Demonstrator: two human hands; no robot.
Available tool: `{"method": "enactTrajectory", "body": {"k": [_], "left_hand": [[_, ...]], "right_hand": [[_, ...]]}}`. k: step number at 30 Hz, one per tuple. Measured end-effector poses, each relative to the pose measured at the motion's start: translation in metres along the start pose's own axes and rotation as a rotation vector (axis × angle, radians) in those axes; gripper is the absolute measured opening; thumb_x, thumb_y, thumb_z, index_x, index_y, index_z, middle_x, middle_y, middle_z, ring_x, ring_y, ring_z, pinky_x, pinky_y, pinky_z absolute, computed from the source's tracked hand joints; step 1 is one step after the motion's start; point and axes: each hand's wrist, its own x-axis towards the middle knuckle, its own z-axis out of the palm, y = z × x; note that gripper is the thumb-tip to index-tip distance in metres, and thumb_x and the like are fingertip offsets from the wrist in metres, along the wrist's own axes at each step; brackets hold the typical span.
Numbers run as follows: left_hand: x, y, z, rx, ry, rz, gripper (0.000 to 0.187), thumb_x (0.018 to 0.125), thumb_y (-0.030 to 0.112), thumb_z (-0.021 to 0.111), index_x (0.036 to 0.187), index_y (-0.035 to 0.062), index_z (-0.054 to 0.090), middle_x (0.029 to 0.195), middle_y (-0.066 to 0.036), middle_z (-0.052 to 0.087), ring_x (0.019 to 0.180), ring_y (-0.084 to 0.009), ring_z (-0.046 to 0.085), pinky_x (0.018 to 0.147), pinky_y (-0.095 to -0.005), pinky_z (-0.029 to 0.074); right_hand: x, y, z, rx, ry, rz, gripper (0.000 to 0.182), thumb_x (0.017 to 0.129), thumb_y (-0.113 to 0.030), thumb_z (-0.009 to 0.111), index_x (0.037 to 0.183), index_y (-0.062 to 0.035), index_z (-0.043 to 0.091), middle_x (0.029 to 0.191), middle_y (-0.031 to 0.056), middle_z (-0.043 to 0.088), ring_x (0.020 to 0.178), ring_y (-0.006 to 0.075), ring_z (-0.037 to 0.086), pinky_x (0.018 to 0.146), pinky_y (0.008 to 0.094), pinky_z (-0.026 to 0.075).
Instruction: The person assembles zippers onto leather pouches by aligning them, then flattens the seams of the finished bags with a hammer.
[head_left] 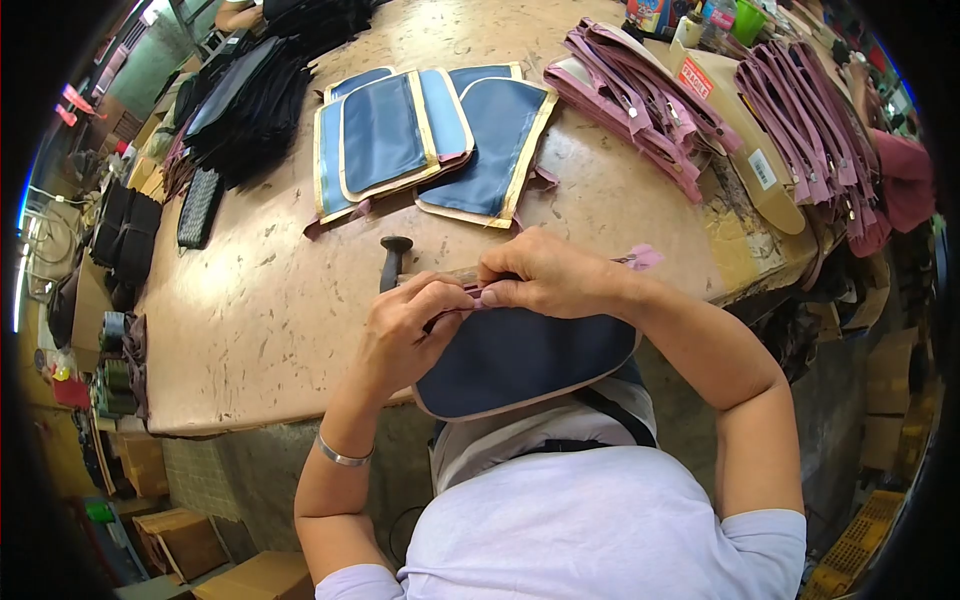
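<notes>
A dark blue panel with a pale edge (530, 362) hangs over the table's near edge, in front of my body. My left hand (415, 325) pinches the pink strip along its top edge. Close beside it, my right hand (545, 275) grips the same strip between thumb and fingers, and the two hands nearly touch. A pink fabric end (645, 257) sticks out beyond my right wrist. Just behind my left hand stands a dark tool with a round, flat head (396, 262); its lower part is hidden.
Blue panels with yellowish borders (385, 135) lie overlapped ahead on the worn table (250, 330). Black pieces (250, 110) are piled at left, near a black textured strip (200, 208). Pink zippered pieces (640, 100) and a cardboard piece (765, 170) lie at right.
</notes>
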Motion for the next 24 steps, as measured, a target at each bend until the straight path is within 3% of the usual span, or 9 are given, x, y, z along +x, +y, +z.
{"method": "enactTrajectory", "body": {"k": [2,5,8,14,24], "left_hand": [[-0.001,-0.003,-0.002,0.039,-0.009,0.026,0.018,0.069,-0.010,0.064,0.082,0.0018,0.058,0.080,-0.010,0.060,0.066,-0.0178,0.059,0.056,-0.0255,0.048],[-0.003,-0.002,-0.009,0.029,-0.013,-0.034,0.019,0.069,-0.009,0.064,0.082,0.0029,0.058,0.081,-0.010,0.060,0.067,-0.0184,0.059,0.057,-0.0255,0.047],[-0.007,-0.004,-0.007,0.097,0.025,0.059,0.019,0.069,-0.009,0.064,0.082,0.0039,0.058,0.082,-0.010,0.059,0.067,-0.0179,0.058,0.057,-0.0255,0.046],[-0.006,-0.003,-0.006,0.018,0.079,0.021,0.020,0.068,-0.010,0.064,0.080,0.0038,0.057,0.084,-0.009,0.058,0.069,-0.0166,0.057,0.058,-0.0251,0.046],[-0.006,0.001,-0.005,-0.007,0.061,-0.030,0.021,0.067,-0.010,0.064,0.080,0.0034,0.056,0.084,-0.008,0.056,0.072,-0.0208,0.058,0.062,-0.0292,0.048]], "right_hand": [[-0.001,-0.002,-0.003,-0.027,-0.010,-0.006,0.018,0.078,-0.017,0.060,0.083,0.0011,0.060,0.074,0.0195,0.060,0.073,0.0325,0.059,0.065,0.0386,0.044],[-0.003,0.005,-0.003,-0.025,0.008,-0.027,0.018,0.078,-0.016,0.060,0.082,0.0008,0.059,0.073,0.0191,0.060,0.071,0.0323,0.059,0.064,0.0386,0.043],[-0.003,0.008,0.000,-0.014,0.030,-0.073,0.011,0.079,-0.010,0.060,0.081,0.0002,0.057,0.063,0.0160,0.054,0.059,0.0245,0.053,0.059,0.0334,0.041],[-0.001,0.008,0.007,-0.042,0.151,-0.190,0.014,0.075,-0.011,0.064,0.081,-0.0003,0.058,0.068,0.0137,0.059,0.062,0.0236,0.056,0.058,0.0316,0.043],[0.005,0.002,0.004,0.115,-0.001,0.077,0.017,0.075,-0.014,0.064,0.079,0.0021,0.059,0.065,0.0085,0.058,0.061,0.0123,0.051,0.057,0.0282,0.042]]}}
